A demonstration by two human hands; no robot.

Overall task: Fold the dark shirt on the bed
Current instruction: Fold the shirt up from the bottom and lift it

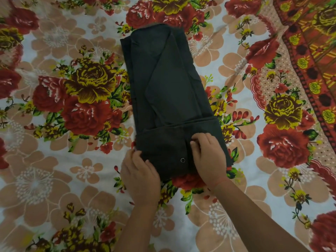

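The dark shirt (169,88) lies on the bed as a long narrow strip, its sides folded inward, running away from me. Its near end is turned up over itself into a short band with a small round snap (182,160) showing. My left hand (140,175) grips the near left corner of that band, fingers curled round the edge. My right hand (207,157) lies on the right half of the band, fingertips curled and pinching a fold of the cloth.
The bedsheet (72,160) is white with large red, yellow and tan flowers and spreads all around the shirt. An orange-red patterned border of the cloth (309,51) runs along the right side.
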